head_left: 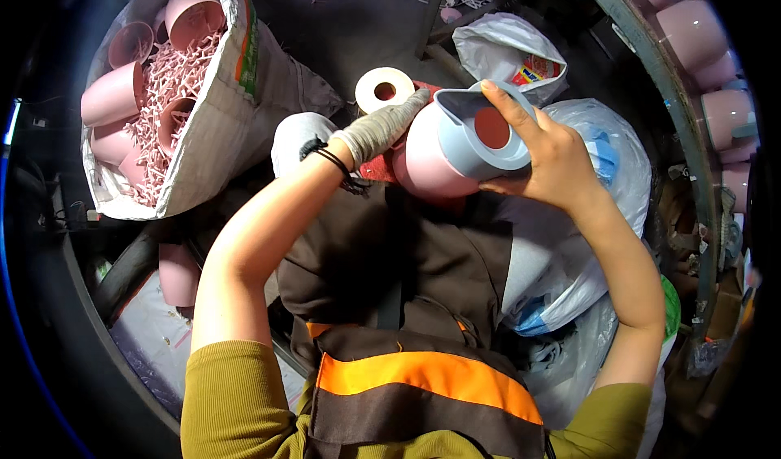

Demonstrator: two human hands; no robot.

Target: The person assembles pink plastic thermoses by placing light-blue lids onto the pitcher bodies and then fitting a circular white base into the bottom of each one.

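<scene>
In front of me a pink pitcher (427, 159) tilts over my lap, with a grey-blue spouted collar (465, 148) around its mouth. My right hand (555, 156), bare, grips the collar from the right; the thumb and fingers close around its rim. My left hand (381, 131), in a pale work glove, presses along the pitcher's left side, its far fingers partly hidden. Just beyond that glove stands a cream roll (366, 89) with a brown core. Some red material (376, 168) shows beneath the pitcher.
At the left, a white woven sack (213, 133) holds pink cups and small pink plastic pieces. Clear plastic bags (630, 146) lie at the right, and a white bag (488, 44) sits farther back. Pink vessels (691, 32) line a metal-edged rack. Another pink vessel (177, 274) is low left.
</scene>
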